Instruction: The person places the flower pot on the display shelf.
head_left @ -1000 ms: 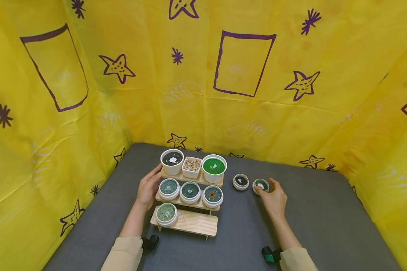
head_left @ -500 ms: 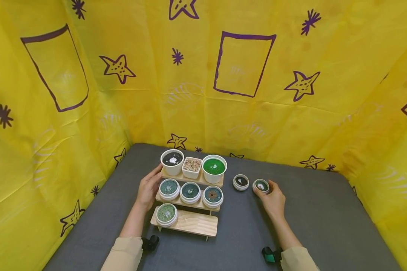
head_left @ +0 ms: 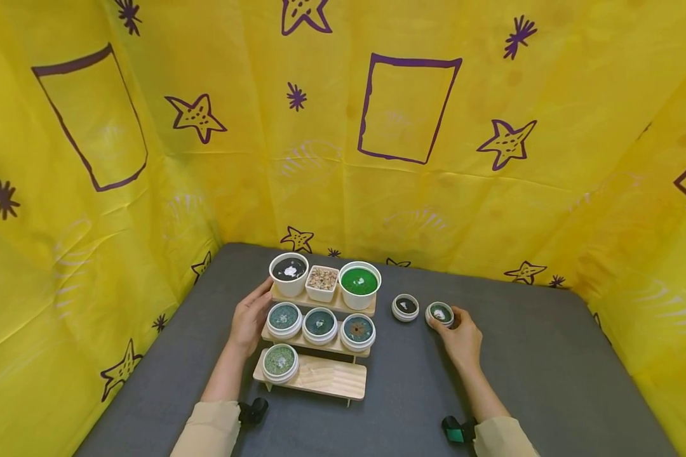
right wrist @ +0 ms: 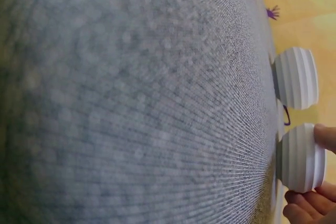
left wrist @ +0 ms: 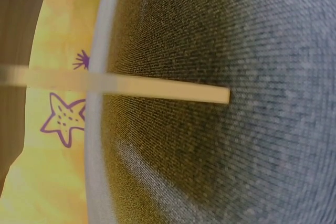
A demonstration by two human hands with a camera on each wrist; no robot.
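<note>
My right hand (head_left: 462,336) holds a small white ribbed pot (right wrist: 302,158) with a dark green top between thumb and fingers, low over the grey surface. Beside it stands a matching pot (head_left: 405,308) with a black top. My left hand (head_left: 250,322) is at the left end of a three-tier wooden stand (head_left: 334,376), fingers at the top shelf's edge. That shelf bears a white tub (head_left: 289,274) with a black top, a square cup (head_left: 322,282) of speckled bits and a green-topped tub (head_left: 360,284). The left wrist view shows no part of my left hand.
Several blue-green-topped white pots (head_left: 319,325) fill the middle shelf. A green-speckled pot (head_left: 280,362) sits at the left of the lowest shelf. Yellow cloth walls (head_left: 411,209) with purple drawings enclose the grey table (head_left: 549,355) at the back and sides.
My right thumb and fingers have shifted slightly on the green-topped pot, the thumb now lower along its front. The left hand and the stand stay where they were.
</note>
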